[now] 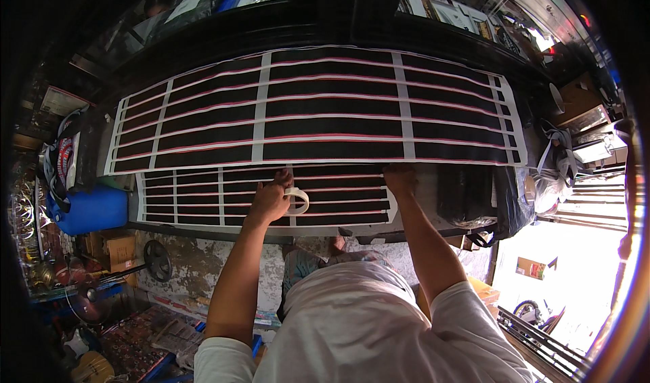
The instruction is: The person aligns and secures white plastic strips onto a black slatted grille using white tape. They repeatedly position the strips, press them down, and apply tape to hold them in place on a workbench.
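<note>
A large black sheet [332, 126] with pale lengthwise strips edged in red, crossed by grey bands, lies across the table. Nearer to me, a second sheet [196, 201] of the same pattern lies partly beneath its front edge. My left hand [272, 199] is closed on a roll of cream tape [306, 204], over the nearer sheet. At the large sheet's front edge, by the right end of the nearer one, my right hand [401, 178] is closed. Its fingertips are dark and partly hidden, so what they pinch cannot be made out.
A blue container [95, 209] stands at the table's left end. Black plastic-wrapped bundles [467, 195] lie on the right, close to my right forearm. Beyond the large sheet runs a dark frame with papers behind it. A black wheel [158, 261] is below left.
</note>
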Demonstrator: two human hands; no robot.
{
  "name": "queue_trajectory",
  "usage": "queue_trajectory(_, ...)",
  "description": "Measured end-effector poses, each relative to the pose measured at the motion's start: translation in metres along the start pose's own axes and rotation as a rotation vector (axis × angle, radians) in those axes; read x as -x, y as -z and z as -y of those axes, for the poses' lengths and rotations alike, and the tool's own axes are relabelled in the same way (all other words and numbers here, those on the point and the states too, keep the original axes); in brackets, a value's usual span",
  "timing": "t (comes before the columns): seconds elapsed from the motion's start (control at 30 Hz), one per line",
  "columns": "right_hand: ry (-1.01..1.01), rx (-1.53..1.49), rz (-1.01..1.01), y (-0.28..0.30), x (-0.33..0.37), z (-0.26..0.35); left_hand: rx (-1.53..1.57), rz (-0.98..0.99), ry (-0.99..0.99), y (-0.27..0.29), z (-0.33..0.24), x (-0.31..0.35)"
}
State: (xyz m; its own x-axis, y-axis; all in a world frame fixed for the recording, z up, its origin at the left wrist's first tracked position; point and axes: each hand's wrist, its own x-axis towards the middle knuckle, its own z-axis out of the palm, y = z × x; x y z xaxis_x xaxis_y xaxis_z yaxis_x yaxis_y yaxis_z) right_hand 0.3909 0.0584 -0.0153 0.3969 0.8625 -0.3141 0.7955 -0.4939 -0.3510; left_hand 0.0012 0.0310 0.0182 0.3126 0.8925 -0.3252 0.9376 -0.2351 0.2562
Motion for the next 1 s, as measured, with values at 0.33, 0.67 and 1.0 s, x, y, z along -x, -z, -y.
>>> queue_trajectory(0.33,0.024,-0.046,-0.031,0.002,0.002,-0.002,0.08,0.073,0.07,0.022,-0.014,0.002)
queue_trajectory(0.67,0.271,-0.232,-0.271,-0.012,0.021,-0.025,0.105,-0.117,-0.192,0.019,-0.041,-0.004)
queue_trajectory(1.0,0.322,-0.244,-0.295,-0.015,0.023,-0.022,0.096,-0.113,-0.252,0.006,-0.053,-0.016)
